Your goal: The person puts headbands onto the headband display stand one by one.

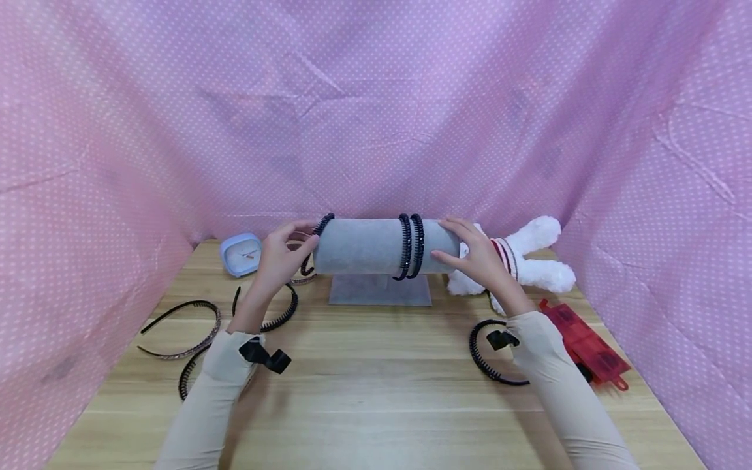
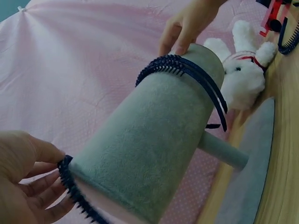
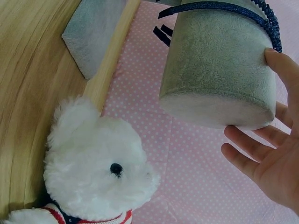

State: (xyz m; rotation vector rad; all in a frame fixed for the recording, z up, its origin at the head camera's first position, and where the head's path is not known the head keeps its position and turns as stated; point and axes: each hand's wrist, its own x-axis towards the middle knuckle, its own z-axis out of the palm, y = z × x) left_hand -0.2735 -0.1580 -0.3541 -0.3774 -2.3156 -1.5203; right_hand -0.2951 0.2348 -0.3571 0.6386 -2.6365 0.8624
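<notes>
A grey velvety headband stand, a horizontal roll on a flat foot, stands at the back middle of the table. At its left end my left hand pinches a dark toothed headband, which lies against the roll's edge. My right hand holds the roll's right end, thumb on one side and fingertips at the flat end. Two dark, sparkly headbands sit side by side round the roll, right of its middle.
Several loose headbands lie on the left of the table, near a pale blue clock. A white plush toy lies at right, with a red plastic case in front. Another black headband lies by my right forearm.
</notes>
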